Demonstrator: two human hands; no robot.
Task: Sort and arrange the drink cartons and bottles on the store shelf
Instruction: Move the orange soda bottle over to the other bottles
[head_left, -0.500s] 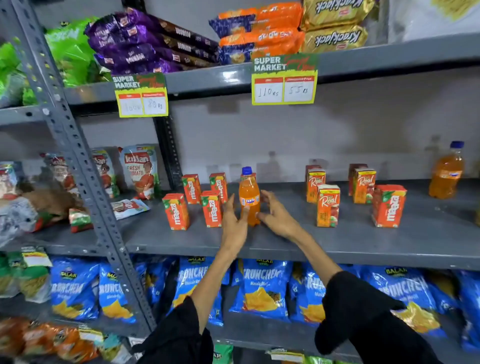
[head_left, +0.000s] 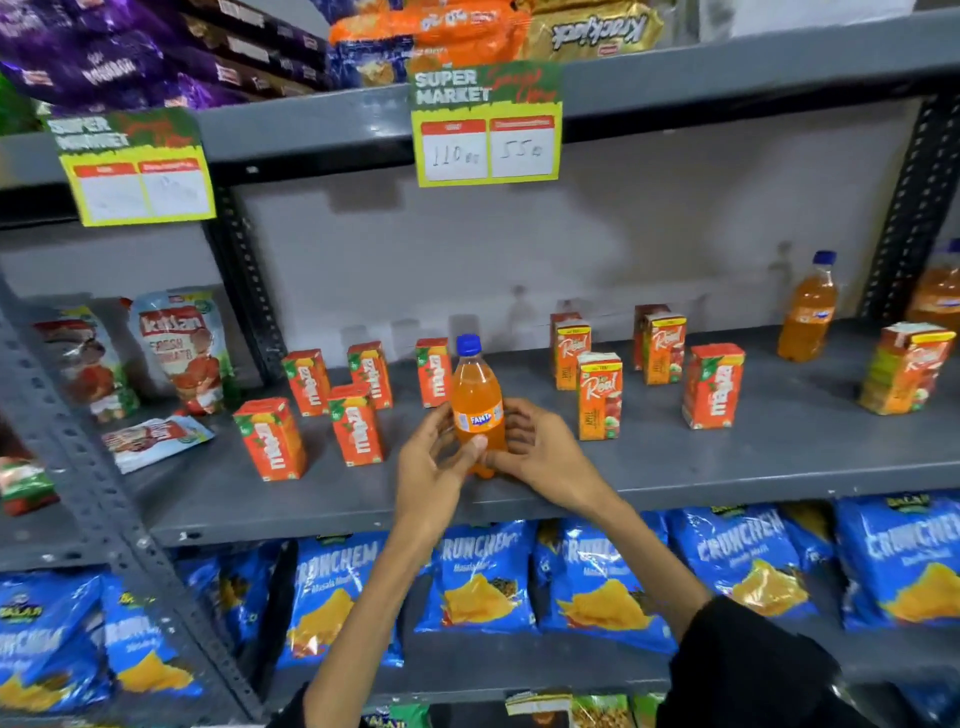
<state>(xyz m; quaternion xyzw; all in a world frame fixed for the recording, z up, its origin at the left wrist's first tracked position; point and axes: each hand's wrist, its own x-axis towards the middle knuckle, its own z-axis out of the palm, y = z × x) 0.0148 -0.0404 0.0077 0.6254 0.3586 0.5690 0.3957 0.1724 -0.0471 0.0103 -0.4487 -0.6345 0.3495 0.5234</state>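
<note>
Both hands close on the Fanta bottle (head_left: 477, 405), upright near the front edge of the grey shelf (head_left: 727, 467). Left hand (head_left: 434, 467) wraps its lower body, thumb across the front; right hand (head_left: 540, 452) cups the opposite side (fingers behind, partly hidden). Five Maaza cartons (head_left: 357, 426) stand left of the grip, Real cartons (head_left: 599, 396) to its right.

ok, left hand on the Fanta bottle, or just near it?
Touching. The head view shows the left hand wrapped on the Fanta bottle, its thumb pressed on the front below the label; the right hand cups the other side.
</note>
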